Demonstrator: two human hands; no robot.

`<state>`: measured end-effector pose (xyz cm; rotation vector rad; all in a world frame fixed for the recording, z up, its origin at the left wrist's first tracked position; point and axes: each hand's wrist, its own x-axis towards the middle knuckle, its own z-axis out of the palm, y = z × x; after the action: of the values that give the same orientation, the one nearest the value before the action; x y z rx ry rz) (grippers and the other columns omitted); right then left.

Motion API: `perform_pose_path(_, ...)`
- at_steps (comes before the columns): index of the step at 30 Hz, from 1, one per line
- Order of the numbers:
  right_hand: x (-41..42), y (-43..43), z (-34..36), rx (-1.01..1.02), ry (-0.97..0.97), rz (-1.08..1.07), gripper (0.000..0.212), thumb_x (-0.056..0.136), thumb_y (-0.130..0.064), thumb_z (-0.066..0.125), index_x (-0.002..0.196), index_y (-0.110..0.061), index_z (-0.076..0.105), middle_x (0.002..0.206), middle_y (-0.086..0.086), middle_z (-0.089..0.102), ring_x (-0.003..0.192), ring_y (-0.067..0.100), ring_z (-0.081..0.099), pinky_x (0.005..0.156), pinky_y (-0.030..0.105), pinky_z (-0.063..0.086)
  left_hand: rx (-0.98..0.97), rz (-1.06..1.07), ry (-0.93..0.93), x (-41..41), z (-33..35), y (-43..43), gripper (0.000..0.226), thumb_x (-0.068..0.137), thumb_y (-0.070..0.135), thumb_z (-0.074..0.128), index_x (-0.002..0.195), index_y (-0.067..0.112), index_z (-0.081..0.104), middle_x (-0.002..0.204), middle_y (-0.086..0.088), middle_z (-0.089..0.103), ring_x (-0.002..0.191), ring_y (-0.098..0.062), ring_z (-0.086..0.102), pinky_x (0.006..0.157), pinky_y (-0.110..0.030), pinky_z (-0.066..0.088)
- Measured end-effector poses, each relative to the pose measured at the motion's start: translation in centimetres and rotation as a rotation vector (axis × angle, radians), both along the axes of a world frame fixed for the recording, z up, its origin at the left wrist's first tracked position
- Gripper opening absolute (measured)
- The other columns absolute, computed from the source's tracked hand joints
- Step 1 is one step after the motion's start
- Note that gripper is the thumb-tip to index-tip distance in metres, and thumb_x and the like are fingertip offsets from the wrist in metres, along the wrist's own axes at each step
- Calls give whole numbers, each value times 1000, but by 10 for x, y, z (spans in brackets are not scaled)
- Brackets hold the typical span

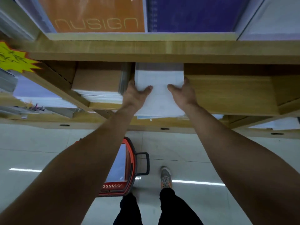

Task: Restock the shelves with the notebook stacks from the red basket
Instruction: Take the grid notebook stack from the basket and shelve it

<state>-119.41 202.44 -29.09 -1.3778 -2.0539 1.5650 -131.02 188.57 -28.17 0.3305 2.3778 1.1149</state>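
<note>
Now: left grip [135, 93] clasped left edge of white notebook stack [159, 101], thumb on top; right grip [183, 93] clasped right edge same way. Stack lay partly inside wooden shelf [227, 93], near end past front edge. Brown-covered stack [97, 82] sat just beside it, left. Red basket [130, 168] stood on floor [40, 143] below, near my shoe [165, 177].

Left arm [73, 168] hides seemingly most of the red basket [132, 161].
</note>
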Motion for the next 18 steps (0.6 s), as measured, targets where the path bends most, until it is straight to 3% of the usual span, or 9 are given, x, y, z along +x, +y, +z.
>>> perform_pose_path(5, 10, 1, -14, 10, -9, -5, 62, 87, -26, 73, 143, -23, 46, 110, -10, 60, 101, 12, 61, 83, 20, 44, -102, -57, 124, 8, -12, -10, 58, 90, 51, 68, 136, 19, 53, 127, -7, 67, 113, -30, 64, 89, -29, 50)
perform_pose_path(8, 17, -8, -21, 13, 27, -24, 61, 90, -27, 73, 144, -25, 46, 110, -14, 60, 96, 5, 58, 82, 17, 43, -73, 21, 21, 20, -16, -17, 56, 89, 47, 70, 135, 18, 55, 126, -2, 67, 113, -24, 64, 86, -24, 46)
perform_pose_path(14, -1, 2, -24, 53, 80, -80, 56, 86, -20, 77, 136, -21, 53, 111, -13, 64, 105, 9, 64, 96, 28, 53, 40, 86, -42, 9, -15, -1, 54, 83, 28, 80, 131, 18, 58, 118, 5, 66, 102, -9, 60, 78, -14, 47)
perform_pose_path(18, -25, 21, -23, 28, 50, -72, 59, 84, -35, 77, 134, -20, 49, 122, -3, 65, 110, 16, 62, 101, 33, 50, 92, 85, -51, -20, -14, 19, 54, 78, 24, 82, 128, 17, 63, 110, 4, 70, 105, -19, 68, 96, -39, 57)
